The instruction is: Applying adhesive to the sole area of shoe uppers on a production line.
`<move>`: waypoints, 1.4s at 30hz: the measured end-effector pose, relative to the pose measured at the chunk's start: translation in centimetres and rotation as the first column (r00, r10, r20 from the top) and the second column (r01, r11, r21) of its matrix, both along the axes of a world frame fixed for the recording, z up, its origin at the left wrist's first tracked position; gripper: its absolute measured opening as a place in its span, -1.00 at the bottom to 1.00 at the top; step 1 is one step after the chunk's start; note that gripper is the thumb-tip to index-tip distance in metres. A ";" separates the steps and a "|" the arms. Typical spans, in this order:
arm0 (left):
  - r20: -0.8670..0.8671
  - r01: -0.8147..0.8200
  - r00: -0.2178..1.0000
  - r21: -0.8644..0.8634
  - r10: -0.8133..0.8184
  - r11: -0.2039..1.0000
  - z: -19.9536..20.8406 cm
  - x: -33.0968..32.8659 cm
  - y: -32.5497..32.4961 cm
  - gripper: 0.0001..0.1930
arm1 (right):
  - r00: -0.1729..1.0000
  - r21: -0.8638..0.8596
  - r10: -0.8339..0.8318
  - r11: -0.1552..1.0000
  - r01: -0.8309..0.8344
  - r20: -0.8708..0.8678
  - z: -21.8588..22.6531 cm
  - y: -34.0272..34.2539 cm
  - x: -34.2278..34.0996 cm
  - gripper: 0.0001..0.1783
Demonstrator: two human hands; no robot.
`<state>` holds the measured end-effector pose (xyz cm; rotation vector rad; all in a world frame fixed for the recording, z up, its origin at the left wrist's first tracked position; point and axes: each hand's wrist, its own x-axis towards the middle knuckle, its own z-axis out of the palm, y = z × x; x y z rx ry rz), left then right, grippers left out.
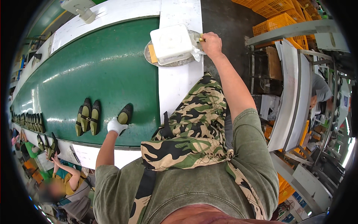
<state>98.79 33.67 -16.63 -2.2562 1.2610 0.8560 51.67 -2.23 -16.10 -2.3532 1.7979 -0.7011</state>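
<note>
My left hand [116, 126], in a white glove, is closed around the heel end of a dark shoe [126, 112] with an olive-green last inside. The shoe is over the green belt [93, 67], toe pointing away. To its left stand several similar shoes [88, 116] with dark straps, side by side. My right hand [211, 44] has curled fingers with yellowish covers on the tips; what they pinch, if anything, is too small to make out. Beside it a white container [171, 42] sits on a grey oval tray [150, 56], and crumpled white material [197, 53] hangs at the tray's edge.
A white ledge [181, 80] borders the belt on the right. Farther left along the belt is a row of shoes [28, 121]. A co-worker [71, 179] at lower left handles strapped shoes [48, 145]. Yellow crates [278, 26] and a white-panelled rack [291, 93] stand on the right.
</note>
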 end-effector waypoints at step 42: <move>-0.107 0.086 0.991 0.003 -0.085 0.996 0.9 1.2 -4.2 -0.10 | 0.803 0.541 -0.550 0.757 0.366 0.227 0.9 1.5 -1.9 -0.75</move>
